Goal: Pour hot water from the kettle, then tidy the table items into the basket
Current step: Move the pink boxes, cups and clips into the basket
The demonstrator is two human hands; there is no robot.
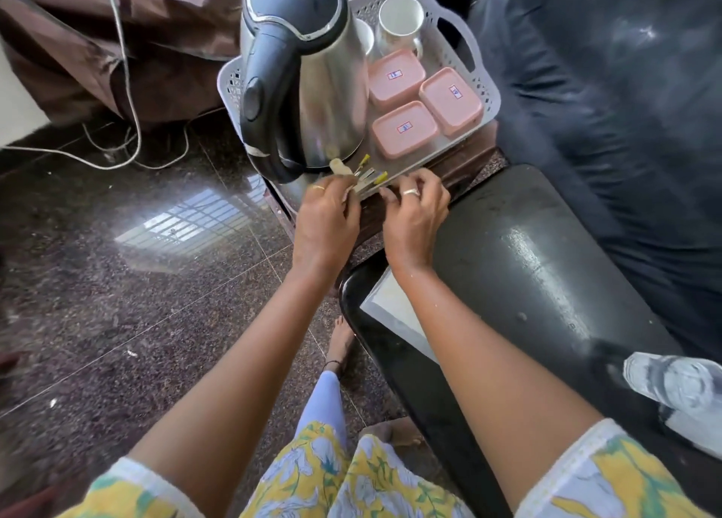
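A: Where's the kettle (308,76)?

B: Upright in the near left part of the basket (482,84). Its black handle (260,99) faces the camera and to the left, and its black lid is shut. The body is brushed steel, a rounded cone wider at the bottom.

A: And the basket?

B: Pale grey plastic, rectangular, with lattice walls and a cut-out handle on the right side. It sits on a small dark wooden table (465,166). Its long axis runs from near left to far right.

A: What else is in it?

B: Three pink boxes (406,127) with rounded corners and snap lids, each with a small label, clustered to the right of the kettle. Behind them are two white cups (400,15), standing upright with their mouths up, one half hidden by the kettle.

A: The hands?

B: The left hand (326,215) is pinched shut on a small bundle of sachets (367,174), thin sticks with yellow ends that point up and right over the basket's near edge. The right hand (416,216) is just beside it, its fingers loosely curled at the same edge. I can't tell whether they touch the sachets. Each hand wears a ring.

A: Around that?

B: A polished, speckled dark stone floor, a white cord (125,88) trailing at the left, and a glossy black seat (527,275) at the right.
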